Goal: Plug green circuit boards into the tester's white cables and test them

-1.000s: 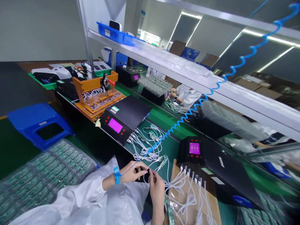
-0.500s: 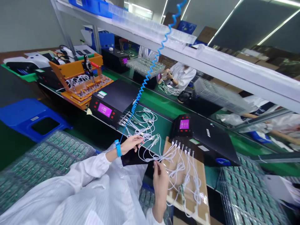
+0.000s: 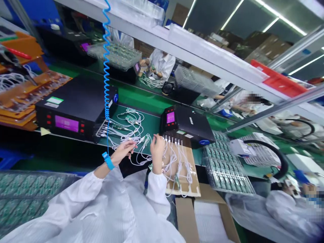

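Observation:
My left hand (image 3: 124,151), with a blue strap at its wrist, is at the bench edge beside white cables (image 3: 130,136). Its fingers are curled, and whether they pinch a cable is too small to tell. My right hand (image 3: 157,146) is raised next to a green circuit board (image 3: 146,139) with white wires, its fingertips bent near the cable plugs of the right black tester (image 3: 187,123); what it holds, if anything, is hidden. More boards lie among the cables on the green mat, beside the left black tester (image 3: 73,104).
Trays of boards stand at right (image 3: 225,162) and lower left (image 3: 27,192). A cardboard sheet (image 3: 192,168) carries cables. An open carton (image 3: 186,216) sits below. An orange fixture (image 3: 22,91) is far left. A blue coiled cord (image 3: 106,67) hangs down. People work beyond.
The view has swung to the right, bringing the carton and more of the right side into sight. My right hand has moved up and forward, from the loose cables to near the right tester's plugs.

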`<state>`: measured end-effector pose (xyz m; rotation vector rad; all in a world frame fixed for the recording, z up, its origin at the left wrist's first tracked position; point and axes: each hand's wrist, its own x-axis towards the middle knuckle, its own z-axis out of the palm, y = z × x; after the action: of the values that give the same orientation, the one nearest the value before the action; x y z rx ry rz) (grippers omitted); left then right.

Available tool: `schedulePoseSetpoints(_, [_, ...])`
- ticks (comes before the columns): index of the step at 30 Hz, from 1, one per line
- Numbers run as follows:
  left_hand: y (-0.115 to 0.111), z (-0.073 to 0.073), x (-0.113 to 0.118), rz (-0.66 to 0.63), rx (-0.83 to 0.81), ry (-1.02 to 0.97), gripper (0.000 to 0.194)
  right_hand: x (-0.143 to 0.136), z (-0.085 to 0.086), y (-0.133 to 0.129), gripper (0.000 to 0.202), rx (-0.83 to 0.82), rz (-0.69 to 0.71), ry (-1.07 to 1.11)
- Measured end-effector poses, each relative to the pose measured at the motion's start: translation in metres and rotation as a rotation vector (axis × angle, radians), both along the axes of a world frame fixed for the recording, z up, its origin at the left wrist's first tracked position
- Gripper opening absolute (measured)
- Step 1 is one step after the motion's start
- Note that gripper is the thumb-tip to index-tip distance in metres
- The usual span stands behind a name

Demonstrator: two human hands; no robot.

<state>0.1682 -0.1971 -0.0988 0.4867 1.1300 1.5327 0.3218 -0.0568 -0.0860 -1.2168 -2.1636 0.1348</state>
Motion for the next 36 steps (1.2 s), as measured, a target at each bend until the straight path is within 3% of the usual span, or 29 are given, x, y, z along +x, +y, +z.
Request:
schedulePoseSetpoints(4, [0.004, 0.004, -0.005, -0.067, -0.004, 0.048, 0.051, -0.048, -0.002, 0.035, 0.031, -0.300, -0.228, -0.421])
schedulePoseSetpoints(6, [0.006, 0.006, -0.009, -0.086, -0.005, 0.068, 0.051, -0.065, -0.002, 0.046, 0.030, -0.419, -0.281, -0.517])
schedulePoseSetpoints(9, [0.009, 0.006, -0.016, -0.109, -0.004, 0.089, 0.053, -0.076, -0.001, 0.057, 0.023, -0.469, -0.300, -0.497])
schedulePoseSetpoints(14, [0.015, 0.000, -0.025, -0.157, -0.001, 0.100, 0.058, -0.068, 0.002, 0.063, 0.023, -0.469, -0.328, -0.435])
schedulePoseSetpoints(17, [0.019, -0.006, -0.030, -0.174, 0.014, 0.140, 0.058, -0.058, 0.005, 0.065, 0.019, -0.492, -0.288, -0.260])
schedulePoseSetpoints(21, [0.036, -0.008, -0.036, -0.146, 0.102, 0.375, 0.053, -0.045, 0.006, 0.060, 0.012, -0.501, -0.139, 0.243])
schedulePoseSetpoints(25, [0.078, 0.000, -0.033, -0.040, 0.252, 0.722, 0.047, -0.031, 0.008, 0.046, 0.023, -0.447, -0.021, 0.647])
schedulePoseSetpoints(28, [0.116, 0.008, -0.019, -0.049, 0.370, 0.838, 0.054, -0.024, 0.015, 0.034, 0.035, -0.446, 0.038, 0.835])
schedulePoseSetpoints(32, [0.146, 0.012, 0.007, -0.198, 0.433, 0.801, 0.057, -0.020, 0.029, 0.020, 0.034, -0.401, 0.016, 0.868])
schedulePoseSetpoints(36, [0.147, 0.011, 0.025, -0.105, 0.491, 0.754, 0.057, -0.014, 0.046, 0.004, 0.031, -0.306, -0.064, 0.655])
